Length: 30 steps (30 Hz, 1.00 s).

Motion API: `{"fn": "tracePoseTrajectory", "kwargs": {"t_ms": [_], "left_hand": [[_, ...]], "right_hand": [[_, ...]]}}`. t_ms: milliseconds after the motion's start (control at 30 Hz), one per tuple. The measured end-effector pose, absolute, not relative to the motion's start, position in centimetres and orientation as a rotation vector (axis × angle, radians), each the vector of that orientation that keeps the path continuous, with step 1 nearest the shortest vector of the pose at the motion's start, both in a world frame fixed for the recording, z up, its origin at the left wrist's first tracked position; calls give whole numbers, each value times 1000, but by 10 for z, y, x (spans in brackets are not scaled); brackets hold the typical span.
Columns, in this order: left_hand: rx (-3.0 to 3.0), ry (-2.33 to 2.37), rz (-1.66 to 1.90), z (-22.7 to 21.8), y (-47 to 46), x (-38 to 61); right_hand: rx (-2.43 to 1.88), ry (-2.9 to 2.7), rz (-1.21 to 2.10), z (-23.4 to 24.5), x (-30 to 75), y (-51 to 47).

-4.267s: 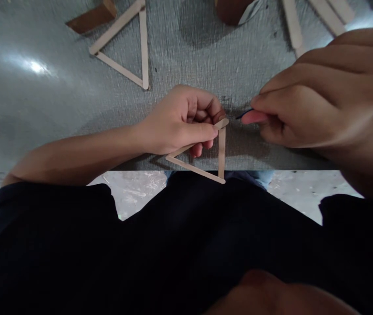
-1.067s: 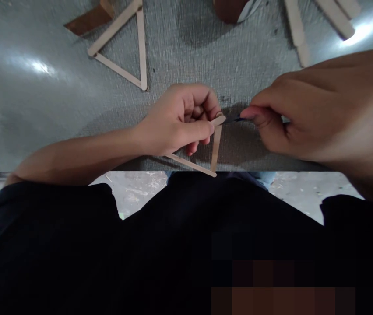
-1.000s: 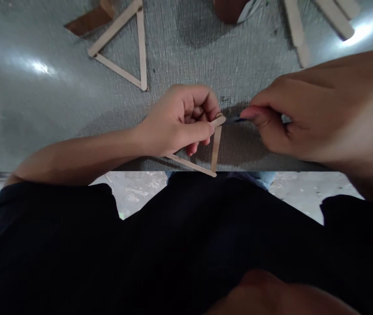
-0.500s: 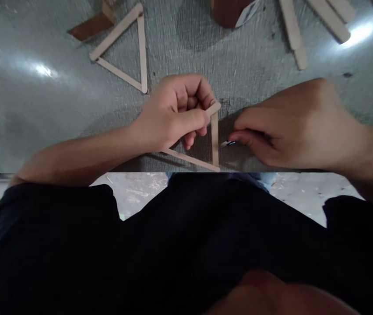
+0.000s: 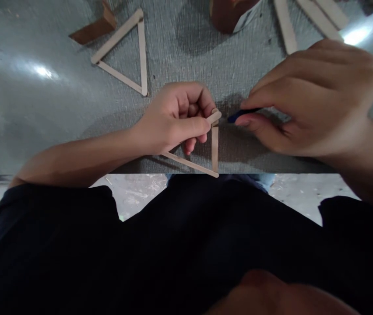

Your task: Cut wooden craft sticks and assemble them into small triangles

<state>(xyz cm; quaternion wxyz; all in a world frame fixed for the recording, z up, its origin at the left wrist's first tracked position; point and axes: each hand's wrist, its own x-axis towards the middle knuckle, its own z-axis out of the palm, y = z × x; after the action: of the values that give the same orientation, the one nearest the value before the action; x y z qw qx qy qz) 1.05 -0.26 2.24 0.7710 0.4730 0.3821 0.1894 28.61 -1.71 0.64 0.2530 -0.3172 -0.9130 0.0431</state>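
So my left hand (image 5: 180,118) has a stick triangle (image 5: 215,148) pinched by its upper corner, thumb on top and index finger curled in behind, with the other fingers loosely folded. The triangle hangs off that pinch toward me, and its lowest corner pokes just past the near edge of the table (image 5: 51,113) as I look down. Part of one side is hidden behind my hand.

My right hand (image 5: 311,100) has a slim dark-blue thing (image 5: 237,115) nipped between thumb and index finger (can't tell exactly what it is, most of it's covered by my grip). Its end points at the pinched corner, near it but not touching.

Further up, a second triangle (image 5: 142,57) of the same pale sticks lies flat, just beside a bent brown strip (image 5: 91,30). Over to the right of those there's a brown container (image 5: 227,17) with a pale label, cut off by the top of my view, and past that some loose sticks (image 5: 285,26) lie beyond my right hand.
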Motion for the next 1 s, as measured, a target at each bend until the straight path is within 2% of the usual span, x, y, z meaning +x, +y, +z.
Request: {"fn": "tracePoseTrajectory", "kwargs": {"t_ms": [233, 600, 767, 1000], "left_hand": [[1047, 806, 396, 23, -1, 10], [1104, 821, 318, 26, 2, 9], [1113, 843, 326, 28, 1, 10], [1095, 816, 364, 27, 1, 11]], "right_hand": [[-962, -2564, -47, 2, 287, -9], [-741, -2522, -504, -4, 288, -4], [-564, -2419, -527, -7, 288, 1], [-598, -2355, -460, -16, 289, 1]]}}
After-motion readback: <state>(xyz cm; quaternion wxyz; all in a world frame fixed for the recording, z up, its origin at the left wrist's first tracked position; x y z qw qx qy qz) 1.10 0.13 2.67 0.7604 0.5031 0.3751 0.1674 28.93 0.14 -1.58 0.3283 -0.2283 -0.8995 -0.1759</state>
